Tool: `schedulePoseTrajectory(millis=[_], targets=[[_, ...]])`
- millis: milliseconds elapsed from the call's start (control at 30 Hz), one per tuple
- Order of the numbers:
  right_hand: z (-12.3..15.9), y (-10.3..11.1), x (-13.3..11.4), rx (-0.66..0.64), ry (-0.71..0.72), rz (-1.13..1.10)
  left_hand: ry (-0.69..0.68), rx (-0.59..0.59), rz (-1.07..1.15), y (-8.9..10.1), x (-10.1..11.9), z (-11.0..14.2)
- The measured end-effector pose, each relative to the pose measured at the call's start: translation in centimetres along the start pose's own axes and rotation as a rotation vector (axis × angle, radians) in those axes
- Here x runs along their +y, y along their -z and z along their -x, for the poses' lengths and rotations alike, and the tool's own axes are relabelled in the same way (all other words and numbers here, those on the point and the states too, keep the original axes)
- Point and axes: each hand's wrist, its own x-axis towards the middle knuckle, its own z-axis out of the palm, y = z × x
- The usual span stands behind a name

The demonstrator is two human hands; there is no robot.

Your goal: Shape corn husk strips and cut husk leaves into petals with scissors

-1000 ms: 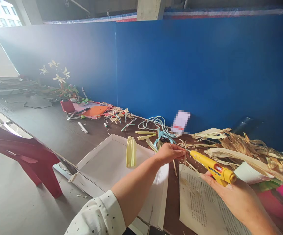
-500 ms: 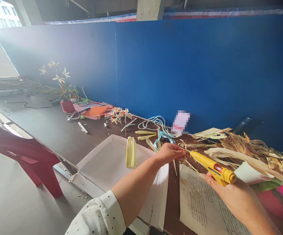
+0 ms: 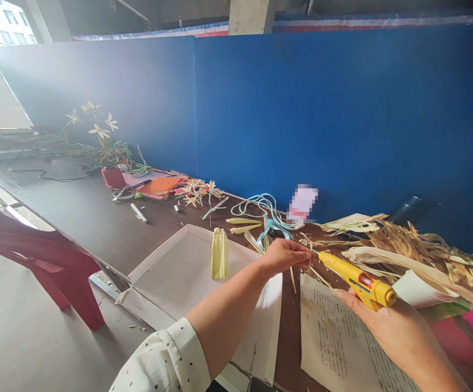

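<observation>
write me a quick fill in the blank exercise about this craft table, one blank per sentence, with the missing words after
The right hand holds a glue gun whose body is coloured ____.
The tip of the glue gun points towards the fingers of the ____ hand.
The printed sheet lies to the ____ of the white box, as the camera sees it.
The tall panel behind the table is coloured ____.

Missing words: yellow; left; right; blue
</observation>
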Motion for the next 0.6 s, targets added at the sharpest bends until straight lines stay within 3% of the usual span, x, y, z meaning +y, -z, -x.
schedulePoseTrajectory(millis=[133,400,600], targets=[[-0.8,1.0,-1.0,-0.043,0.095,0.004,-0.010,0.001,-0.018,0.1,-0.1,-0.2],[-0.9,1.1,-1.7,0.012,0.016,0.027,-0.015,-0.029,0.013,-0.1,0.0,0.1],[-1.4,1.5,-2.0,0.037,0.098,0.026,-0.023,-0.031,-0.004,0.0,-0.2,-0.1]])
